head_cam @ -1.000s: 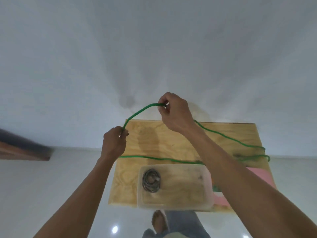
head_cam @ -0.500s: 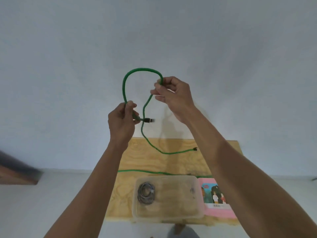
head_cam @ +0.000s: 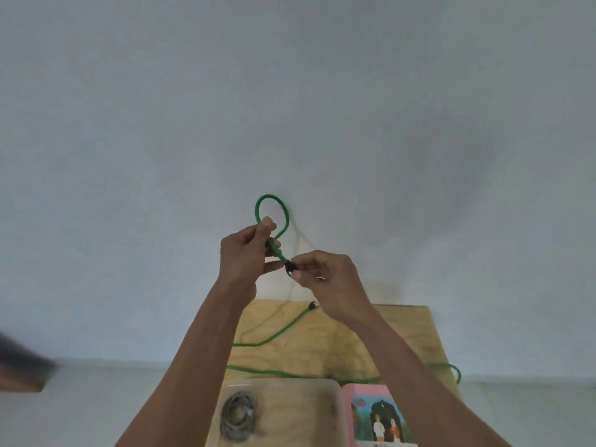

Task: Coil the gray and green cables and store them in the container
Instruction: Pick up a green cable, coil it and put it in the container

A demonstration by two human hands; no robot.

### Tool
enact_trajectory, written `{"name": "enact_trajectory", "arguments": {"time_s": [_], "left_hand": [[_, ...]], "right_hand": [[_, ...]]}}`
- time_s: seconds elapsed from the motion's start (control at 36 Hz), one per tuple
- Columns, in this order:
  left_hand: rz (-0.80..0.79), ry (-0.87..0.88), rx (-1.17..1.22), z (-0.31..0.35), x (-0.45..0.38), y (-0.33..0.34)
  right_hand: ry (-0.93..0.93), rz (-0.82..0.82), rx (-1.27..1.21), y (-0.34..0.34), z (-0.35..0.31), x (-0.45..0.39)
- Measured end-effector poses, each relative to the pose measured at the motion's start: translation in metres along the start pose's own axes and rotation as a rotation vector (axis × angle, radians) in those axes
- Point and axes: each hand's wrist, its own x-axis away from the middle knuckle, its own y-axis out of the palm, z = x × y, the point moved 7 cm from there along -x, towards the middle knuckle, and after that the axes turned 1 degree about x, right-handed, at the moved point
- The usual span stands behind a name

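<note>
Green cable (head_cam: 270, 201) stood in a small loop above the left hand (head_cam: 246, 256), raised off the desk (head_cam: 403, 330), apparently to start a coil in the air; the left grip was closed round the doubled strands at the loop's base; the right hand (head_cam: 325, 282) pinched the black plug (head_cam: 291, 268) at the cable's end between thumb and fingertips, seemingly to line it up; the rest trailed across the desk; the gray cable (head_cam: 238, 417) lay coiled inside the container (head_cam: 335, 395), beside a pink book (head_cam: 377, 414).
</note>
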Motion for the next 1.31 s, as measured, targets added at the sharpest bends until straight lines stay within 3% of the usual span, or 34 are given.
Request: {"name": "enact_trajectory", "arguments": {"time_s": [0.08,0.19,0.42,0.47,0.61,0.69,0.75,0.81,0.94,1.08,1.31], "left_hand": [[-0.142,0.012,-0.024,0.001,0.006,0.028],[-0.274,-0.015,0.082,-0.002,0.019,0.061],[-0.190,-0.039,0.081,-0.007,0.031,0.075],[-0.222,-0.062,0.126,-0.005,0.041,0.081],[-0.371,-0.113,0.264,0.003,0.069,0.107],[-0.431,-0.126,0.376,0.012,0.079,0.121],[-0.428,-0.104,0.447,0.023,0.077,0.121],[-0.411,-0.075,0.481,0.036,0.069,0.114],[-0.363,0.026,0.423,0.064,0.041,0.086],[-0.282,0.114,0.274,0.071,0.008,0.054],[-0.252,0.183,0.238,0.055,-0.019,0.039]], "right_hand": [[0.022,0.037,-0.217,-0.017,0.004,0.001],[0.031,0.012,-0.294,-0.035,0.005,0.008],[-0.025,0.181,-0.090,-0.086,0.013,-0.005],[-0.072,0.136,-0.022,-0.092,0.005,-0.017],[-0.256,-0.168,0.109,-0.068,-0.027,-0.032],[-0.397,-0.172,0.206,-0.056,-0.041,-0.036],[-0.292,-0.257,-0.074,-0.044,-0.035,-0.035],[-0.220,-0.265,-0.187,-0.025,-0.037,-0.035],[-0.164,-0.177,0.122,0.000,-0.031,-0.024],[-0.012,-0.183,-0.144,0.017,-0.023,-0.015],[0.067,-0.251,-0.038,0.025,-0.031,-0.010]]}}
